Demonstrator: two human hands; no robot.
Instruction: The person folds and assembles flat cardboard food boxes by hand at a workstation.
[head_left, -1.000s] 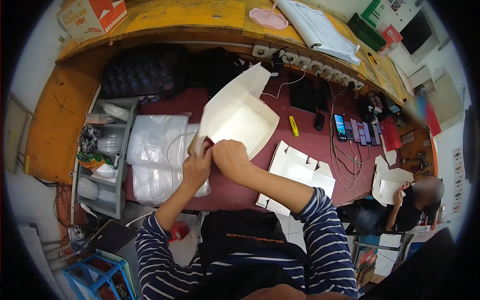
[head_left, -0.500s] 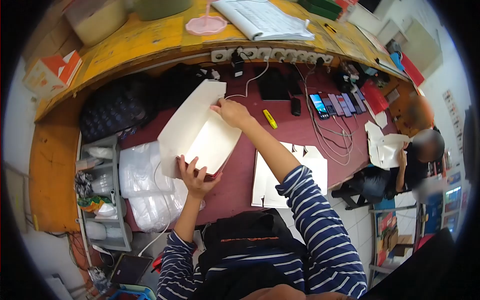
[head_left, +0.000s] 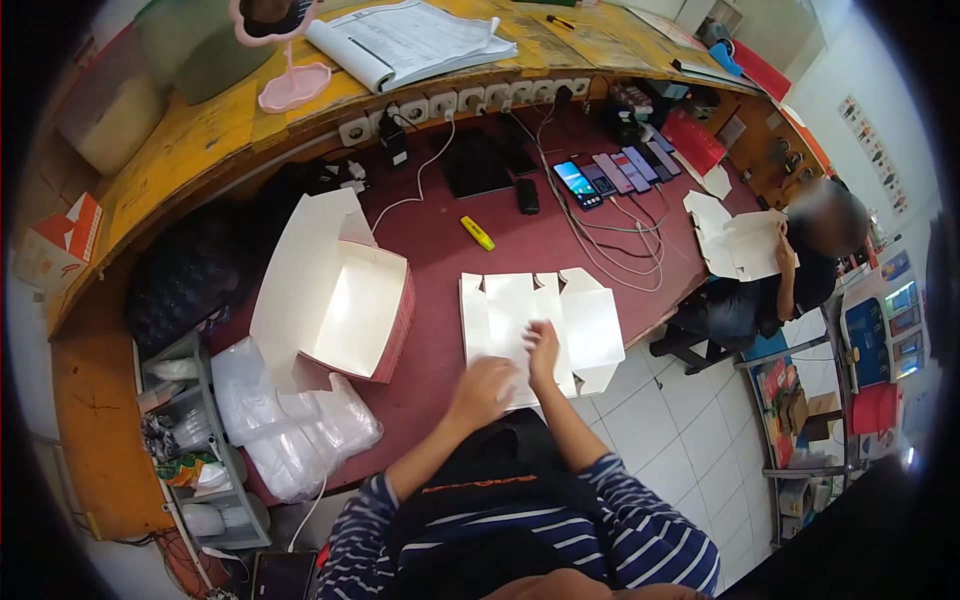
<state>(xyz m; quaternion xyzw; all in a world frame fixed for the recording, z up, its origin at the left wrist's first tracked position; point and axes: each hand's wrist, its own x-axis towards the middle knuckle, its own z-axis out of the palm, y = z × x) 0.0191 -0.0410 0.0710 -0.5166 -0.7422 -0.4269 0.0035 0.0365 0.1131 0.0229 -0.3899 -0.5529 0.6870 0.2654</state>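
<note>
Several flat white box blanks (head_left: 590,325) lie stacked on the dark red table, with slots cut along their edges. My left hand (head_left: 485,390) is over the left part of the stack, empty, its fingers stretched forward and blurred by motion. Close beside it, my right hand (head_left: 542,352) is raised over the middle of the stack, fingers apart and holding nothing. To the left stands a folded cardboard box (head_left: 395,325), white inside and red outside, its tall lid flap upright. Neither hand touches this box.
Plastic-wrapped packs (head_left: 290,440) lie beside a grey drawer rack (head_left: 235,450) at the left. A yellow highlighter (head_left: 477,233), several phones (head_left: 578,184) and white cables (head_left: 625,250) are on the table. A person (head_left: 800,245) at the right holds another box blank (head_left: 735,240).
Both hands have let go of the folded box, which now stands on the table. They have moved right and down to the flat blanks. The view has shifted right.
</note>
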